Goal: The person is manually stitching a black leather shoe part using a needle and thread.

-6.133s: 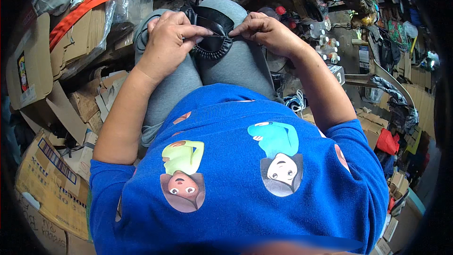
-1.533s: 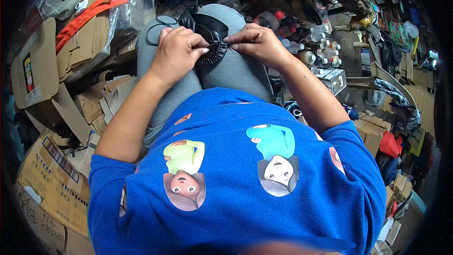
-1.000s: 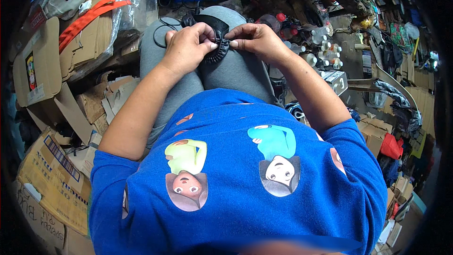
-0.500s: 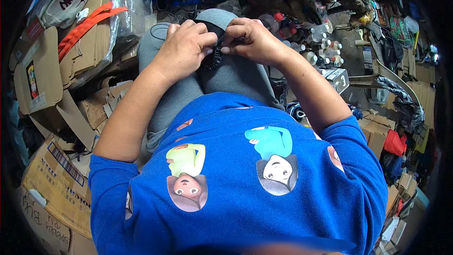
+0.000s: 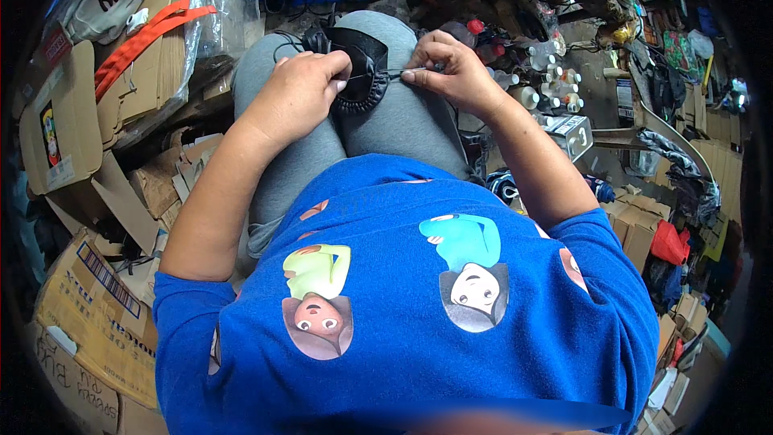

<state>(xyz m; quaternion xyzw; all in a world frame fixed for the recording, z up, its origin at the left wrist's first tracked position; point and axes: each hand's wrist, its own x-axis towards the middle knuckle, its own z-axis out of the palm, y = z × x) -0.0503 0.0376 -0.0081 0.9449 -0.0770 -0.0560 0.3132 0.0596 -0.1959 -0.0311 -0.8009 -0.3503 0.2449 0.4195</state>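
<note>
We see a lap in grey trousers (image 5: 403, 130) serving as the work surface, both thighs side by side; a black piece with a gathered rim (image 5: 362, 103) lies mostly over the inner side of the right thigh, and a loop of thin black cord (image 5: 276, 50) rests on the left knee. Beyond the right thigh we make out a grey floor (image 5: 594, 79), with a close cluster of bottles (image 5: 527, 97) on it, several white-capped

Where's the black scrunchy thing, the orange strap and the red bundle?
Black scrunchy thing (image 5: 369, 85): head view, on its middle, above the gathered edge.
Orange strap (image 5: 129, 46): head view, on its middle.
Red bundle (image 5: 668, 242): head view, on its middle.
</note>
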